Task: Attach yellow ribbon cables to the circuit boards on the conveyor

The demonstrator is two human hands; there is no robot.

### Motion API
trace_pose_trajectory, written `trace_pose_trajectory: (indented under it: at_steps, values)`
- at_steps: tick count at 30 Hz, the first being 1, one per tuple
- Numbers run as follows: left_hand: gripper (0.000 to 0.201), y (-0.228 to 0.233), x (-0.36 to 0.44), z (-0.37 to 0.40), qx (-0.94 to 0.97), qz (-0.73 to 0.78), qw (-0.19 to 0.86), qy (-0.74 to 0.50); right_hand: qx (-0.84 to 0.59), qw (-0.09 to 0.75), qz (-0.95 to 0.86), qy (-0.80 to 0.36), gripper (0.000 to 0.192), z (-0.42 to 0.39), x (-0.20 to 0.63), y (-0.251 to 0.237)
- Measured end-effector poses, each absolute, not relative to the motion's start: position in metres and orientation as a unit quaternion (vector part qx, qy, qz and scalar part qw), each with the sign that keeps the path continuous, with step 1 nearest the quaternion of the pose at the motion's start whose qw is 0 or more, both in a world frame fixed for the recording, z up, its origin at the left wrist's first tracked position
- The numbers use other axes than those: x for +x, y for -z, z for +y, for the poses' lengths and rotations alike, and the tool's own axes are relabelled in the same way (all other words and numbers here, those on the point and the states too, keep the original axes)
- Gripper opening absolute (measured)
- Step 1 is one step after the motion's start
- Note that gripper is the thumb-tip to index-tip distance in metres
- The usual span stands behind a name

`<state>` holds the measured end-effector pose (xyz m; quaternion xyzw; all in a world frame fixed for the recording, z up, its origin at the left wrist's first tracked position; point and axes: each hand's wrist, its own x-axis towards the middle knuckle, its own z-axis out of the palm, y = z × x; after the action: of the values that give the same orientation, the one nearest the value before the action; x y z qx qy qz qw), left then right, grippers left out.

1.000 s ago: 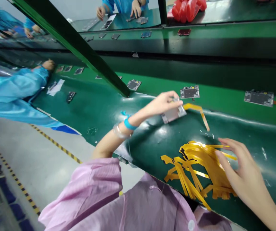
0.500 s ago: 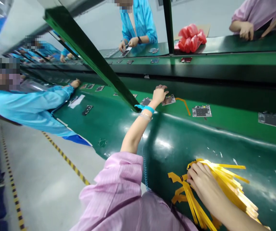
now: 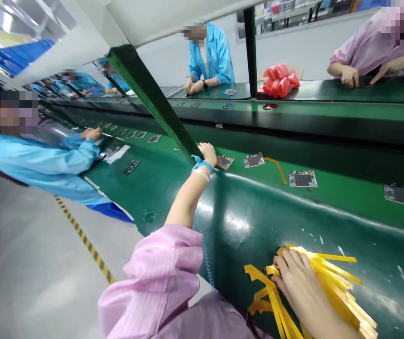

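Nearest the camera, the person's right hand [image 3: 298, 287] lies flat, fingers spread loosely, on a heap of yellow strips [image 3: 332, 287] that fans out over the dark green bench [image 3: 244, 221]; the hand presses on the heap and grips no single strip that can be made out. A pink sleeve [image 3: 159, 278] covers the upper left arm, and a thin coiled cord [image 3: 207, 263] hangs from the wrist. Further out, the left arm stretches over the bench, a blue wrist strap [image 3: 203, 164] on it. The left hand [image 3: 209, 153] rests at the edge of the lighter green belt [image 3: 346, 188], fingers curled, just beside a small circuit board [image 3: 225, 162]; whether it touches the board cannot be told. Along the belt to the right lie a second board [image 3: 254, 160] with a yellow strip attached, then a third board [image 3: 303, 179]. Beyond, a slanting green beam [image 3: 152, 101] crosses the view, a co-worker's blue sleeve [image 3: 46, 157] reaches in, and a red bag [image 3: 279, 79] sits on the far bench.
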<state>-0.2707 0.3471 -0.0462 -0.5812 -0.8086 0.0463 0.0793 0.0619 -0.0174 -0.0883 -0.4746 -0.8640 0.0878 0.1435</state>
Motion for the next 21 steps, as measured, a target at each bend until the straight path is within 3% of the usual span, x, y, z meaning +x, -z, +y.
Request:
trace_pose_trajectory:
  at_steps: [5,13,18,21]
  values:
    - [0.045,0.048,-0.272,0.352,-0.585,-0.804,0.057,-0.084,-0.488,0.135,-0.855,-0.116,0.020,-0.019,0.060,0.087]
    - [0.038,0.035,-0.285,0.363,-0.630,-0.754,0.056,-0.179,-0.512,0.139,-0.789,-0.311,0.020,-0.011,0.063,0.049]
    - [0.030,-0.002,-0.285,0.368,-0.687,-0.700,0.040,-0.191,-0.493,0.187,-0.753,-0.393,0.016,-0.008,0.074,0.030]
    - [0.022,-0.028,-0.274,0.363,-0.712,-0.682,0.045,-0.165,-0.453,0.276,-0.735,-0.422,0.012,-0.013,0.081,0.024]
